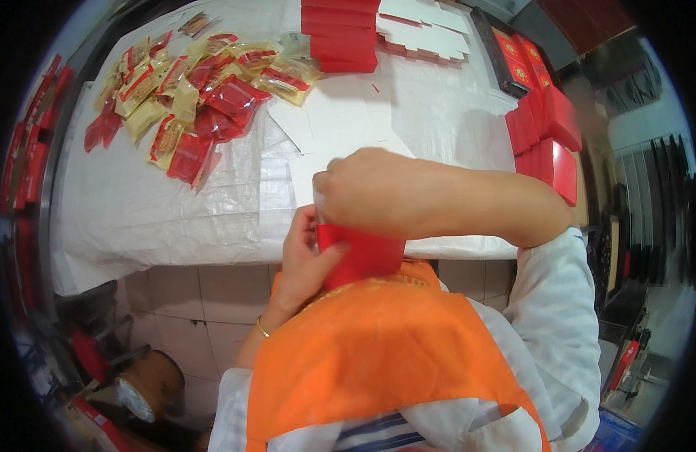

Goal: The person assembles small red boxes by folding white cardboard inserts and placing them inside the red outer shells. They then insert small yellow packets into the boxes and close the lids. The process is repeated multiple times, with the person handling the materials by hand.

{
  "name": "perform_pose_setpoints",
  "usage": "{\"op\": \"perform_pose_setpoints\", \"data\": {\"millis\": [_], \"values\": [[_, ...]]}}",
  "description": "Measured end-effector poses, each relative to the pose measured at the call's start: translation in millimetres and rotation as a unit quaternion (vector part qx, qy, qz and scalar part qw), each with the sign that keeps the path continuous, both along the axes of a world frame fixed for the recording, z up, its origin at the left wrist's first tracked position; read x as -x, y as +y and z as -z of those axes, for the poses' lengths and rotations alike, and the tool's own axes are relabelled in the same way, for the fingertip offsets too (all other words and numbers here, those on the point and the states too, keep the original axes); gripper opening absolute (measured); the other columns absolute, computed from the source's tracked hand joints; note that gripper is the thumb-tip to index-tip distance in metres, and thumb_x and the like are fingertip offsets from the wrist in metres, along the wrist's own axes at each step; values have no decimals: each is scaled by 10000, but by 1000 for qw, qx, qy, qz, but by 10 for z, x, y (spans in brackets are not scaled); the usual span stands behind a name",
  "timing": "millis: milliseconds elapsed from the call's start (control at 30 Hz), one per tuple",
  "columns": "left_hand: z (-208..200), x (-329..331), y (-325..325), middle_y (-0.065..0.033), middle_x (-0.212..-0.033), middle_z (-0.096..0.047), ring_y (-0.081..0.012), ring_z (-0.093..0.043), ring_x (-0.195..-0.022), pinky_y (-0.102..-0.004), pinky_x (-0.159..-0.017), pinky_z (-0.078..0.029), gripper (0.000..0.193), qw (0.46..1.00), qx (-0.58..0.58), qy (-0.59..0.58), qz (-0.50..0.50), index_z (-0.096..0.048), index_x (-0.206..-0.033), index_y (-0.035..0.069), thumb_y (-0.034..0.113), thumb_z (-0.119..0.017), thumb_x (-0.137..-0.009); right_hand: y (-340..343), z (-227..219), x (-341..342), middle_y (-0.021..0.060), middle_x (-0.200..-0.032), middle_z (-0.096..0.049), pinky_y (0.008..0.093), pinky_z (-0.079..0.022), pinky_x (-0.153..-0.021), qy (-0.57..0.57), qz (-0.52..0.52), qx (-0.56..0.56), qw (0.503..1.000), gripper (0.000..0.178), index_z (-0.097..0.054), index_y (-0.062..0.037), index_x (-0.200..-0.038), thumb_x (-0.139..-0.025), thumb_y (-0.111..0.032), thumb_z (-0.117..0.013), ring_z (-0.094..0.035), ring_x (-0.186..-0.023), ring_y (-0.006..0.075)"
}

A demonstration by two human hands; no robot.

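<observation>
A red box (363, 255) is held against my orange apron at the table's near edge. My left hand (304, 252) grips its left side, with the thumb lying across the red face. Above the box is my right hand (363, 188), its fingers curled down at the box's upper left corner. What those fingers hold is hidden from view. Under and beyond my hands lie white card sheets (333, 120). To the far left is a loose heap of small sealed packets (186, 94), some yellowish and some red.
A stack of red boxes (339, 38) stands at the back, beside flat white box blanks (423, 34). More red boxes (540, 143) are piled at the right edge, near a dark tray (487, 45) of red packages. A white sheet (212, 226) covers the table. A brown round container (153, 384) sits below left.
</observation>
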State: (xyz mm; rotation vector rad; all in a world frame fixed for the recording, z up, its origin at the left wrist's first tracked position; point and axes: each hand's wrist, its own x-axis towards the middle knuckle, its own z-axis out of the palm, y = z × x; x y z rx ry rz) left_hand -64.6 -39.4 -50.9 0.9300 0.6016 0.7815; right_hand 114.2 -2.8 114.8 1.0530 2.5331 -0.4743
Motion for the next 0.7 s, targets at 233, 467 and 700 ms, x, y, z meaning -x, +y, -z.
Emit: {"op": "perform_pose_setpoints", "data": {"millis": [233, 467, 700], "values": [[-102, -5, -41, -78, -1313, -543, -163, -515, -1229, -348, -1042, -442, 632, 990, 121, -75, -19, -378, -1412, 40, -42, -665, -855, -73, 178, -164, 122, -905, -625, 414, -545, -751, 407, 26, -122, 905, 221, -622, 0, -1001, -786, 52, -613, -647, -864, 320], [33, -65, -20, -146, -1427, -449, -226, -450, -1310, -391, -1110, -378, 797, 995, -45, -39, -81, -166, -1557, 79, 33, -637, -915, -1004, 1388, -718, 145, -1254, -544, 339, -495, -887, 588, 401, -227, 665, 245, -597, -11, -1149, -911, 10, -546, -588, -1056, 229], [119, -119, -95, -168, -1523, -334, -250, -376, -1376, -403, -1157, -318, 873, 990, -110, -4, -89, -52, -1603, 89, 128, -630, -950, -1066, 1553, -348, 130, -1326, -500, 336, -499, -926, 721, 427, -76, 540, 330, -564, -40, -1280, -954, -82, -543, -580, -1113, 222]]}}
